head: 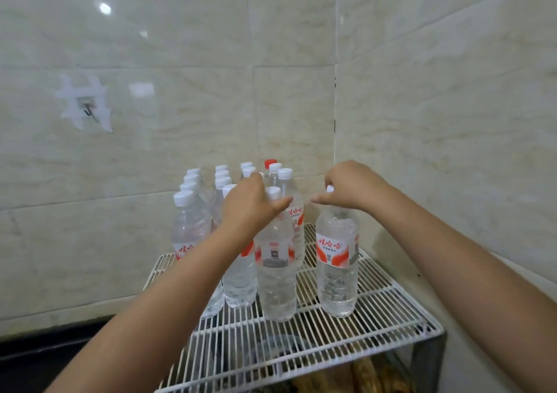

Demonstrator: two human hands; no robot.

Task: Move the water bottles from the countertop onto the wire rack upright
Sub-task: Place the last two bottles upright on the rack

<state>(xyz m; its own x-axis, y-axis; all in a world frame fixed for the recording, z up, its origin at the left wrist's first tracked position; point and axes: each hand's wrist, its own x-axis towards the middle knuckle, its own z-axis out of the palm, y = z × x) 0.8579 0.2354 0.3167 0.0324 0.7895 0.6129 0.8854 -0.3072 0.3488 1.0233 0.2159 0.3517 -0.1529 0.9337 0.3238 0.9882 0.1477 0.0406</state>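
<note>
We see the left hand (251,204) gripping the neck of one upright water bottle (276,269) and the right hand (351,186) gripping the cap of another bottle (337,261), both standing on the white wire rack (376,317) beside rows of bottles (193,211) near the tiled wall (180,61).

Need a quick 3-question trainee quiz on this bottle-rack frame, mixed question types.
1. True or false: the right hand grips the cap of a bottle lying on its side.
2. What colour is the one odd cap at the back?
3. The left hand holds its bottle at: A) base B) neck C) label

Key
1. False: the right bottle stands upright on the rack.
2. Red.
3. B.
</note>
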